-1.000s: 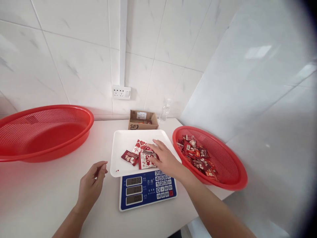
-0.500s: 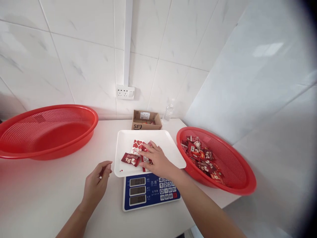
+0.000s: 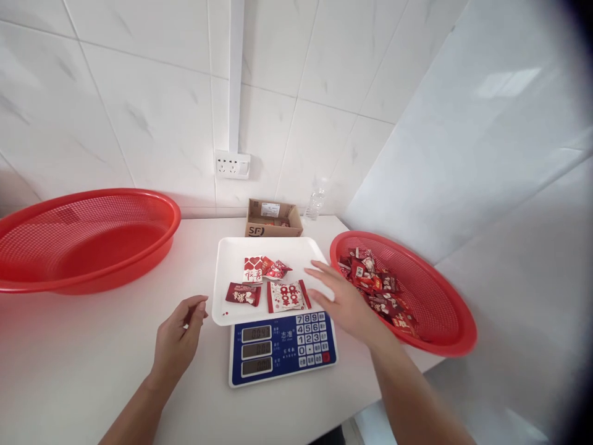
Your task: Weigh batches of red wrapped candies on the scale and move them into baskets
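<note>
My right hand (image 3: 345, 303) is open over the right edge of the white weighing tray (image 3: 296, 248), its fingers spread and nothing in them. Left of its fingertips lies a white and red candy packet (image 3: 288, 296). Further over on the tray are a dark red packet (image 3: 243, 294), a packet with red hearts (image 3: 252, 270) and a twisted red wrapper (image 3: 275, 269). My left hand (image 3: 178, 334) is loosely closed beside the tray's left edge, thumb against curled fingers, with nothing seen in it. Under the tray sits a blue digital scale (image 3: 285, 352) with dim displays.
To the right a red basket (image 3: 435, 290) holds many small packets (image 3: 380, 290). Another red basket (image 3: 125, 241) stands at left. Behind the tray are a cardboard box (image 3: 273, 222) and a clear plastic bottle (image 3: 315, 201). A socket (image 3: 233, 165) is on the tiled wall.
My right hand has lifted off the packets and moved right, uncovering the white and red packet and the red wrapper. My left hand has barely moved. The view has shifted slightly.
</note>
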The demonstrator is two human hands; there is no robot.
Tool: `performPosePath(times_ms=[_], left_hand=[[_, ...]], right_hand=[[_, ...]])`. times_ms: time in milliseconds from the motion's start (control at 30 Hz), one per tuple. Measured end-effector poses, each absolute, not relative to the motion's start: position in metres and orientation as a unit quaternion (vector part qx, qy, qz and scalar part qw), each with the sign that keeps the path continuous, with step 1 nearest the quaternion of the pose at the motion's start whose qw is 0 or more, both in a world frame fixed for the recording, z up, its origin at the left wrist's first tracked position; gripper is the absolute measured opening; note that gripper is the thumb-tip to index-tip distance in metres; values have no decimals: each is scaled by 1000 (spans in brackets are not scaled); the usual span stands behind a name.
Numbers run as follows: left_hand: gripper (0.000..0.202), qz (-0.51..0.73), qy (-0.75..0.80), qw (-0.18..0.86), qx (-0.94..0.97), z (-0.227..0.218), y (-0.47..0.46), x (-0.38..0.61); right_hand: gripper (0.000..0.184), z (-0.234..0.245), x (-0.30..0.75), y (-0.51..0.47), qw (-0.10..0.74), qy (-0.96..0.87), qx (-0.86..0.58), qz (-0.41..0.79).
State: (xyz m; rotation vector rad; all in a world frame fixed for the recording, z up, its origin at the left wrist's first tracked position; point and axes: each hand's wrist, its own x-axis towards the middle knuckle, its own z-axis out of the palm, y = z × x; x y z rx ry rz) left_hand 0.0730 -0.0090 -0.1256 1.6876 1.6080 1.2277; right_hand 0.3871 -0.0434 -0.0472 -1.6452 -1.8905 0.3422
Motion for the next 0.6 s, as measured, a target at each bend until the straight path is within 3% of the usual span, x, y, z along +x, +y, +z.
performPosePath(times_ms=[100, 167, 267, 333, 433, 600], left_hand=[[42, 451, 594, 253, 616, -126, -9, 73], [43, 448, 596, 257, 615, -126, -9, 73], [43, 432, 610, 259, 612, -128, -10, 72], [43, 425, 619, 258, 608, -129, -9, 72], [43, 428, 618, 260, 606, -131, -6, 72], [45, 422, 623, 263, 604, -132, -3, 72]], right_hand=[[38, -41, 428, -57, 321, -648, -686, 81], [34, -38, 457, -63, 275, -597, -748, 91], [24, -38, 488, -70, 161, -565, -787, 188], [19, -41, 498, -71, 127, -552, -781, 264], [12, -48, 502, -70, 136, -515, -792, 300], [25, -61, 499, -66, 149, -474, -825, 269]])
